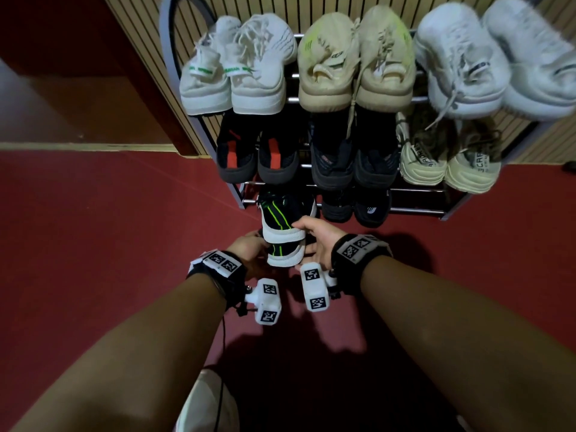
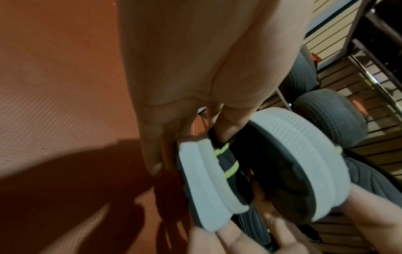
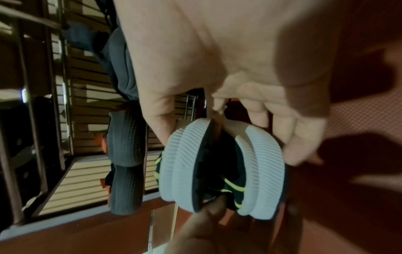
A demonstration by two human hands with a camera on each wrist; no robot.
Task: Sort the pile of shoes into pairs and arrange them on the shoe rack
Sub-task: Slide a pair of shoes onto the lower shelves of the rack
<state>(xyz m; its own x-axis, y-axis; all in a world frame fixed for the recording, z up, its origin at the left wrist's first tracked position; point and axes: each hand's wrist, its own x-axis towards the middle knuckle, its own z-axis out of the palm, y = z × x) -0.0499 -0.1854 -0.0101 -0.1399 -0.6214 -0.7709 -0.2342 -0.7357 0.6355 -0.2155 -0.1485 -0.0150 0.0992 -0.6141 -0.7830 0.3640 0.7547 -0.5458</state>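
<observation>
Both of our bare forearms, each strapped with a black wristband carrying white coded marker blocks, reached down in the head view toward a pair of black knit sneakers with neon-green stripes and ribbed white soles (image 1: 282, 232). Our left hand (image 1: 249, 249) and right hand (image 1: 314, 241) clasped the pair from either side, just in front of the bottom tier of the grey metal shoe rack (image 1: 414, 190), above the red floor (image 1: 109, 244). White, beige and black pairs filled the tiers above.

From the left wrist, our left hand (image 2: 195, 68) had its fingers (image 2: 230, 127) curled onto the black upper of the sneakers (image 2: 217, 180), pinching it; the two white soles faced outward, and the right hand's fingers supported them from below.

From the right wrist, our right hand (image 3: 228, 68) wrapped its fingers (image 3: 298, 137) round the sole edges of the sneakers (image 3: 219, 168), gripping them. Dark grey soles sat on the rack (image 3: 54, 103) beside them.
</observation>
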